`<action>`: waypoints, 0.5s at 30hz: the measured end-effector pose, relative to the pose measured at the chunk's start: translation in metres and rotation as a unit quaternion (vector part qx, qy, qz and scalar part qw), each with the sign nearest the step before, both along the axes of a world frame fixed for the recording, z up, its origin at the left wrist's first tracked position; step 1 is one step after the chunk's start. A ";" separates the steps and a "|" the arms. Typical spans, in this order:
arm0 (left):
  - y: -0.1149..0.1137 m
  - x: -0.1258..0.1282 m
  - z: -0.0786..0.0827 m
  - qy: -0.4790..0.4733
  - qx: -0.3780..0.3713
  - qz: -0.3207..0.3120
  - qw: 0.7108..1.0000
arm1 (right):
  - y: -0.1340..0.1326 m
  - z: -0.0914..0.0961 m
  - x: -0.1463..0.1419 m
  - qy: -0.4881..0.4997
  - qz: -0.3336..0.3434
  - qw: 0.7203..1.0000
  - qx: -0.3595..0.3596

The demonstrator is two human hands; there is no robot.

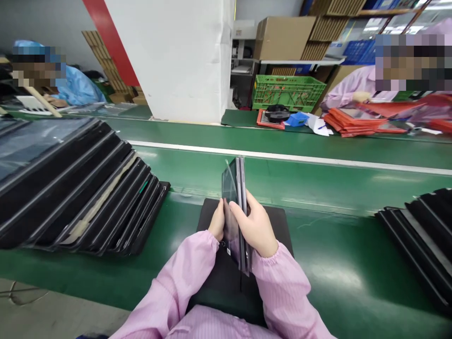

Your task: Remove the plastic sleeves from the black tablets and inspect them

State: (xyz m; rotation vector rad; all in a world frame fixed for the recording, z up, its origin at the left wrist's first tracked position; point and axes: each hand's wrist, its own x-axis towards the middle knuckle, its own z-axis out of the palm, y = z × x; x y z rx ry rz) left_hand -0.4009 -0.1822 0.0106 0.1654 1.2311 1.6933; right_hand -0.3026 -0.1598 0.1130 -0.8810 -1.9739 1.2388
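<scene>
I read left hand (217, 219) and right hand (254, 223) clamped on slim glossy black folio case (231, 193), centre frame | looks stiff, light, slippery; I'd grip its long edges | held above flat black mat (212, 212)

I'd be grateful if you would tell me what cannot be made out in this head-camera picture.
Head view:
The white label on the dark panel: too small to read.
The panel's lower part: partly hidden by the left hand and right hand.
The black stack: cut off by the right edge.
The orange items: too distant to identify.
</scene>
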 end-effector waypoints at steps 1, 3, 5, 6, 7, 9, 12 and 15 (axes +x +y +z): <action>0.001 -0.001 -0.003 -0.003 0.001 0.002 1.000 | 0.005 -0.004 -0.002 0.000 0.005 1.000 -0.009; 0.002 -0.004 -0.008 -0.001 -0.001 0.009 1.000 | 0.014 -0.012 -0.004 0.017 0.017 0.999 -0.028; 0.003 -0.007 -0.010 0.005 -0.006 0.018 1.000 | 0.021 -0.017 -0.005 0.036 0.028 0.998 -0.047; 0.003 -0.008 -0.011 0.007 -0.008 0.020 1.000 | 0.024 -0.019 -0.006 0.045 0.030 0.997 -0.054; 0.003 -0.009 -0.011 0.007 -0.010 0.020 1.000 | 0.026 -0.021 -0.006 0.051 0.030 0.996 -0.061; 0.004 -0.011 -0.010 0.004 -0.015 0.016 1.000 | 0.029 -0.024 -0.005 0.060 0.025 0.995 -0.072; 0.004 -0.012 -0.010 0.004 -0.016 0.005 1.000 | 0.032 -0.028 -0.005 0.068 0.011 0.995 -0.071; 0.004 -0.012 -0.013 0.013 -0.025 0.007 1.000 | 0.031 -0.030 -0.004 0.068 0.012 0.996 -0.051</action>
